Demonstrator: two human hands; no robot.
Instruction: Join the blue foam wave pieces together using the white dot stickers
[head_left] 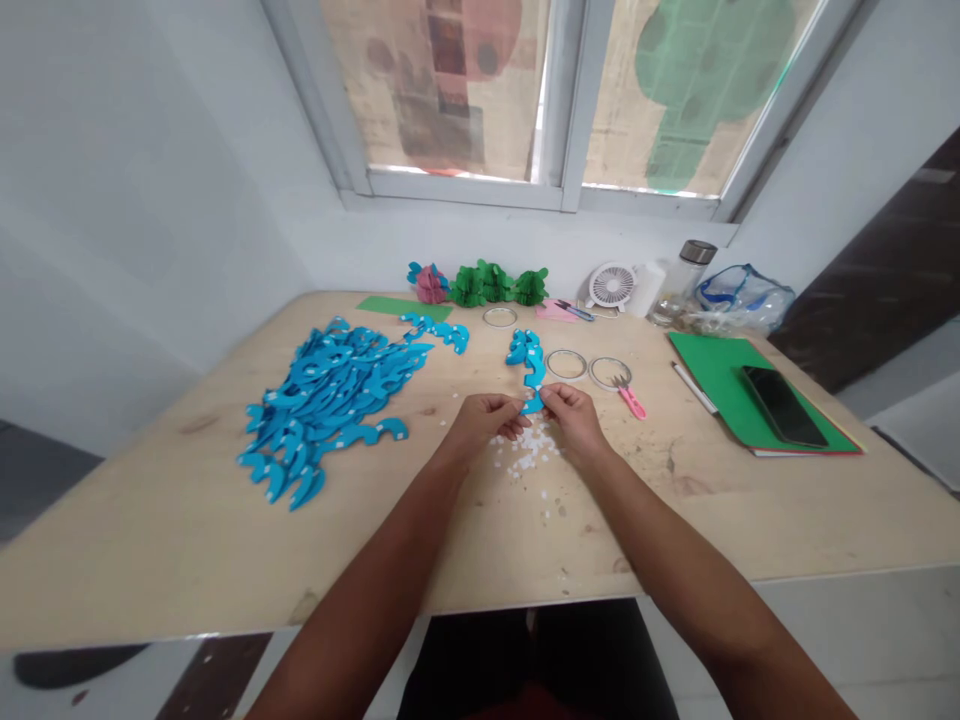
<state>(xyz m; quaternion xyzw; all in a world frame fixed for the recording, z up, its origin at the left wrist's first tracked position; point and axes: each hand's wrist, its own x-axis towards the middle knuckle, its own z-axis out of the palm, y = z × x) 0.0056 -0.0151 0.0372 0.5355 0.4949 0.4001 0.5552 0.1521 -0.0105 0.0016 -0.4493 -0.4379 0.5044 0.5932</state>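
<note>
A curved chain of blue paper pieces [533,362] with small white squares on it lies on the wooden table [360,560], its near end between my two hands. My left hand [491,415] pinches the left side of that end, fingers closed. At its right side, my right hand [570,408] holds the blue paper between thumb and fingers. White paper bits [531,450] are scattered just below my hands. A large heap of similar blue pieces [330,385] spreads over the left of the table.
Behind stand green paper shapes [493,283], a pink one [431,284], a small fan [613,287] and a bottle [681,280]. Tape rolls [566,352] and a pink-handled tool [632,402] lie right of the chain. A phone [784,405] rests on green sheets [712,370].
</note>
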